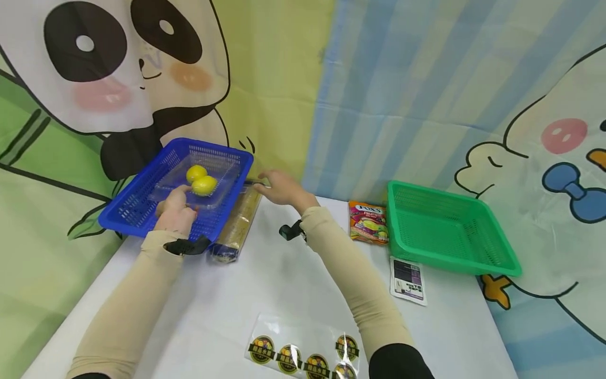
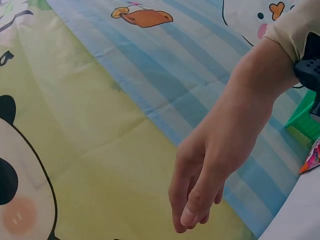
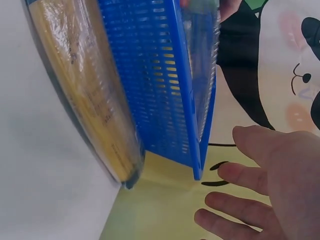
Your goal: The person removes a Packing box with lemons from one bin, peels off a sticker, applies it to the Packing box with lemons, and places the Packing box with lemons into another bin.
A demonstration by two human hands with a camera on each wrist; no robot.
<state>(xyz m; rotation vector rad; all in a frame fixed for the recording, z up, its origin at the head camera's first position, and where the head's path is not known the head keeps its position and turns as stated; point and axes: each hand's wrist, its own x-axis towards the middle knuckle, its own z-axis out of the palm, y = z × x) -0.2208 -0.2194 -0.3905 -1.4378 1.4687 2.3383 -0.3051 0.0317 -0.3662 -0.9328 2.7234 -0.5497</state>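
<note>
Blue basket [image 1: 241, 173] sits beside the outstretched right hand [image 1: 283, 188].

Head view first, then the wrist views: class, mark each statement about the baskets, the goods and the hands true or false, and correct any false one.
1. The packet marked FOX'S lies between the blue basket and the green basket. True.
2. The green basket holds three yellow fruits. False: two yellow fruits show, at the clear container by the left hand.
3. A long plastic-wrapped pack lies alongside the blue basket. True.
4. The right hand holds the FOX'S packet. False: its fingers are spread and hold nothing.
5. The sheet of round labels lies nearer the camera than the FOX'S packet. True.
</note>
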